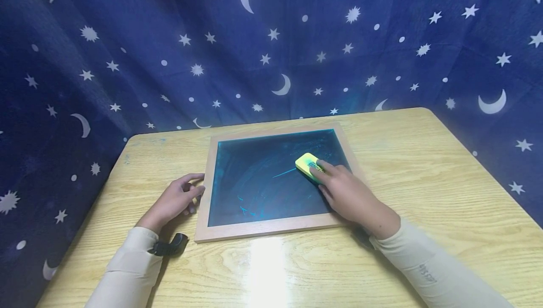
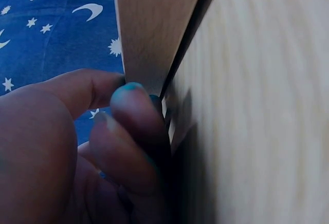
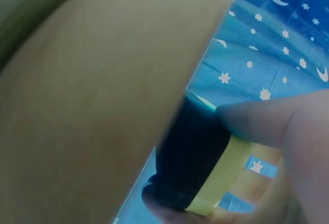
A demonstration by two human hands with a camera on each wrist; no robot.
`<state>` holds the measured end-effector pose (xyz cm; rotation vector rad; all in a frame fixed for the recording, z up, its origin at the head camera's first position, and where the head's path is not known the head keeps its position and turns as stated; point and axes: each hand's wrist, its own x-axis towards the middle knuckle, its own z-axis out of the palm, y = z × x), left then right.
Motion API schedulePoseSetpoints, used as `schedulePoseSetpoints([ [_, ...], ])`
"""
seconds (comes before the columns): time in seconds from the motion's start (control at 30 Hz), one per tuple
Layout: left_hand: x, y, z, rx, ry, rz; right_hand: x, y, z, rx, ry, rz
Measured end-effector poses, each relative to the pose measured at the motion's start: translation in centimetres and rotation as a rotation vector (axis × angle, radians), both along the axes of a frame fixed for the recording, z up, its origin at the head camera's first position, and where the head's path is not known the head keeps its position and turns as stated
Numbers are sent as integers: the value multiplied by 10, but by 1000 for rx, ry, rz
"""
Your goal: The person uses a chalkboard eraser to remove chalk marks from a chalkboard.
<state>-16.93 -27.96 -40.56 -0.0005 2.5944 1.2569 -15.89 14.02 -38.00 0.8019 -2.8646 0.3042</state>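
Note:
A wood-framed chalkboard (image 1: 250, 176) lies on the table, with faint blue smears over its dark face. My right hand (image 1: 349, 195) grips a yellow eraser (image 1: 306, 161) over the right half of the board. In the right wrist view the thumb and fingers hold the eraser (image 3: 223, 178) by its sides, its black felt (image 3: 193, 152) showing. A short blue chalk line (image 1: 284, 173) runs up to the eraser. My left hand (image 1: 176, 199) holds the frame's left edge; in the left wrist view its blue-stained fingertips (image 2: 131, 98) are at the frame's side (image 2: 154, 29).
The wooden table (image 1: 424, 171) extends around the board on all sides. A dark blue curtain (image 1: 237, 39) with moons and stars hangs behind and beside it. More blue chalk marks (image 1: 245, 210) show at the board's lower left. A black strap-on device (image 1: 171, 246) sits on the left wrist.

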Motion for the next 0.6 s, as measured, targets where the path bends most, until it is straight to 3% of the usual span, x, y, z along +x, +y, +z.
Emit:
schedulePoseSetpoints([
  [0.6,0,-1,-1,18,3,-2,20,-22,-1,-19,-18,134],
])
